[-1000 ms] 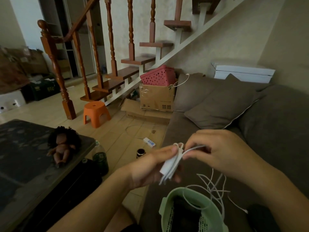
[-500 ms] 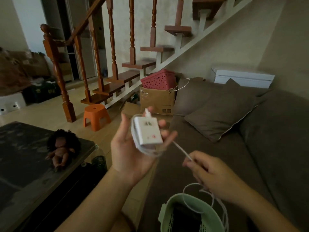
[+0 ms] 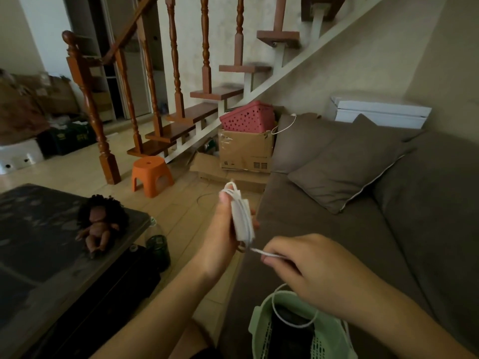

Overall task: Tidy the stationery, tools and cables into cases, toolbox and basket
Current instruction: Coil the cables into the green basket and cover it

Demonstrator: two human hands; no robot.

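Observation:
My left hand (image 3: 220, 242) grips a small white power strip (image 3: 239, 220) held edge-on, with its white cable (image 3: 269, 254) wound several turns around it. My right hand (image 3: 305, 265) pinches the free length of that cable just below and right of the strip. The rest of the cable hangs in a loop down into a pale green slotted basket (image 3: 261, 322) on the sofa at the bottom of the view. Something dark lies inside the basket.
A brown sofa (image 3: 350, 242) with cushions fills the right. A dark coffee table (image 3: 39, 255) with a doll (image 3: 99, 224) stands at left. On the floor are an orange stool (image 3: 151, 174), a cardboard box (image 3: 245, 150) with a pink basket (image 3: 247, 117), and a staircase behind.
My left hand has turned the power strip from face-up to edge-on and lowered it. My right hand has drawn the cable closer under it, adding winding; less cable hangs loose over the basket.

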